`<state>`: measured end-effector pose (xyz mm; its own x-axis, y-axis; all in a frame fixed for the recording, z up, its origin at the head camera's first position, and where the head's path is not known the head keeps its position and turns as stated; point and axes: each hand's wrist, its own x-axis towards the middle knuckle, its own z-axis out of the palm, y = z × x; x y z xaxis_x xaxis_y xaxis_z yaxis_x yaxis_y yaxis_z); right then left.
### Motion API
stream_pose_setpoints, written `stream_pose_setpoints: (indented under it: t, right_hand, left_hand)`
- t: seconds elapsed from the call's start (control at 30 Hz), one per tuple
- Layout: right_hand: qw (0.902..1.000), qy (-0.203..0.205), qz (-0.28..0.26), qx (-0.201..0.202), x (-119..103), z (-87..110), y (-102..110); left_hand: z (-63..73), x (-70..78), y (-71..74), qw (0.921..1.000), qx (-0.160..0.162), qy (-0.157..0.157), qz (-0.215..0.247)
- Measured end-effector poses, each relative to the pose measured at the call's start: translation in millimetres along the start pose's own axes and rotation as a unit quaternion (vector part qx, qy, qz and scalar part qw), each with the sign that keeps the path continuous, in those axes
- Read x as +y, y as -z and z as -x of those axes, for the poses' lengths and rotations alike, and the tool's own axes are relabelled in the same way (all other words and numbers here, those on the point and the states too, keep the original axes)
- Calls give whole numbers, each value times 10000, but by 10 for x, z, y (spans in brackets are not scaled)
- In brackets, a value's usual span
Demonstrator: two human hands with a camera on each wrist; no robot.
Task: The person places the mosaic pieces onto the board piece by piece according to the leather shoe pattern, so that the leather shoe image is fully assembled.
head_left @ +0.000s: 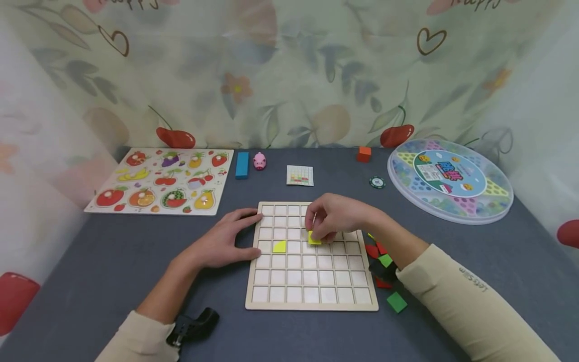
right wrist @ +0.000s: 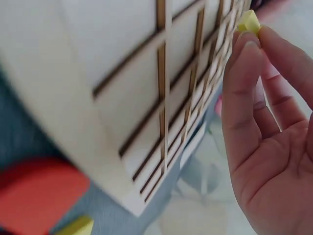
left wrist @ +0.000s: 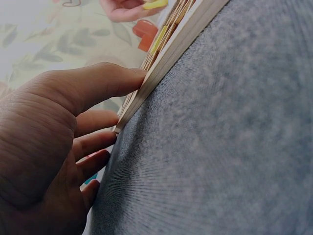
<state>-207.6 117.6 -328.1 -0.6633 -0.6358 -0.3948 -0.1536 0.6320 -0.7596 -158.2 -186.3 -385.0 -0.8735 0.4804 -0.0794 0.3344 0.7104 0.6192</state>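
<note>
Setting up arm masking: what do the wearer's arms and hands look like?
Cream sleeves, ending on the forearms; the right has small dark lettering, not clearly legible. A black device sits by the left cuff; another dark shape shows by the right, partly hidden. Left hand and right hand: no gloves.

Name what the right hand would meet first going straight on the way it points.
Probably the grid board: the right hand points down at it, yellow piece foremost, though any gap is hard to judge.

A pinched yellow tile (head_left: 313, 242) overlies the gridded board (head_left: 312, 306).
</note>
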Motion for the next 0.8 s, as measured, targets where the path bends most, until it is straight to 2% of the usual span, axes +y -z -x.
stream_pose_setpoints:
  t: [0.2, 0.5, 0.63, 0.8]
  right_hand:
    - [9998, -113, -52, -134, -41, -82, -125]
    - [9982, -137, 564, 143, -78, -100, -212]
    - [9977, 12, 671, 20, -77, -71, -184]
    - [9982, 278, 507, -134, 2, 39, -54]
  left_hand:
    - [4, 2, 4, 10000, 6, 15, -5]
    - [-4, 9, 2, 10000, -6, 17, -32]
    - [-8, 5, -3, 10000, -8, 14, -56]
    - [-9, 2, -7, 10000, -2, 16, -58]
